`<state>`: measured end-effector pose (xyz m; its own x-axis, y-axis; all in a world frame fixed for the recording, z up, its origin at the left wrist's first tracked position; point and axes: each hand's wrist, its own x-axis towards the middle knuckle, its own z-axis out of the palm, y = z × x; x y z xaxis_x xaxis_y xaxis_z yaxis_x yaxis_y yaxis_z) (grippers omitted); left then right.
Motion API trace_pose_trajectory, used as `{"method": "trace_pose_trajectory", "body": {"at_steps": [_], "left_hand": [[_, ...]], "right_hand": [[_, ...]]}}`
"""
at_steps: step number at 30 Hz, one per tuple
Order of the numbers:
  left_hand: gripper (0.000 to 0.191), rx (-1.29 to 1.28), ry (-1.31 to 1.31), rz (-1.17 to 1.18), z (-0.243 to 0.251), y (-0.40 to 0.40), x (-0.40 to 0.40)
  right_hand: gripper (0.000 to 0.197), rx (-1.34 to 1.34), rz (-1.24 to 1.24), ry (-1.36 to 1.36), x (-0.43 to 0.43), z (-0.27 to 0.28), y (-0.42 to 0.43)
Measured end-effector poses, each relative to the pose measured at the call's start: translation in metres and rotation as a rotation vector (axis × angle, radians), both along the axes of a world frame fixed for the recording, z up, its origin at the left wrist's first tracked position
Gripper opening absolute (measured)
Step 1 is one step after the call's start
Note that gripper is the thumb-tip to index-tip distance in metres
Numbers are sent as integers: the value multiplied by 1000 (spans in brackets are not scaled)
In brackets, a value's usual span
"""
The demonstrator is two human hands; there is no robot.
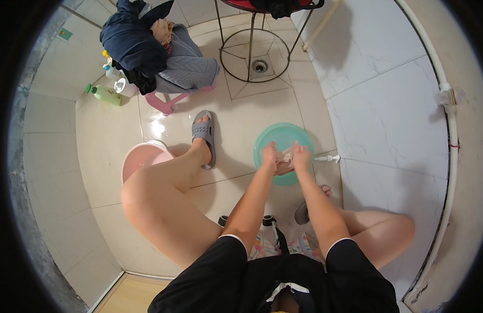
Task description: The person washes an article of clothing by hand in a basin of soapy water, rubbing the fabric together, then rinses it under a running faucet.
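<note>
My left hand [269, 157] and my right hand [301, 157] are both closed on one wet-looking beige cloth [284, 159], bunched between them. They hold it over a round turquoise plastic basin [283, 131] on the tiled floor. The hands are slightly blurred, and the fingertips are hard to make out. How much water the basin holds I cannot tell.
A pink basin [137, 158] stands by my left knee. Piled clothes [137, 43] cover a pink plastic stool [163, 103], with a green bottle [106, 96] beside it. A wire-legged stand [249, 51] surrounds the floor drain [260, 67]. A white pump nozzle [327, 158] lies right of the turquoise basin.
</note>
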<state>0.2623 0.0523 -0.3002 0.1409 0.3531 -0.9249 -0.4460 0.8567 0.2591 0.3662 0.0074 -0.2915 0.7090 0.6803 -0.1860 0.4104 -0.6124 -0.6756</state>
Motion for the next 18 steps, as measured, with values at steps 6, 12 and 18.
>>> {"method": "trace_pose_trajectory", "body": {"at_steps": [6, 12, 18], "left_hand": [[34, 614, 780, -500, -40, -10, -9], [39, 538, 960, -935, -50, -27, 4], [25, 1171, 1370, -982, -98, -46, -5]], "right_hand": [[27, 15, 428, -355, 23, -14, -16], [31, -368, 698, -419, 11, -46, -21], [19, -438, 669, -291, 27, -65, 7]]}}
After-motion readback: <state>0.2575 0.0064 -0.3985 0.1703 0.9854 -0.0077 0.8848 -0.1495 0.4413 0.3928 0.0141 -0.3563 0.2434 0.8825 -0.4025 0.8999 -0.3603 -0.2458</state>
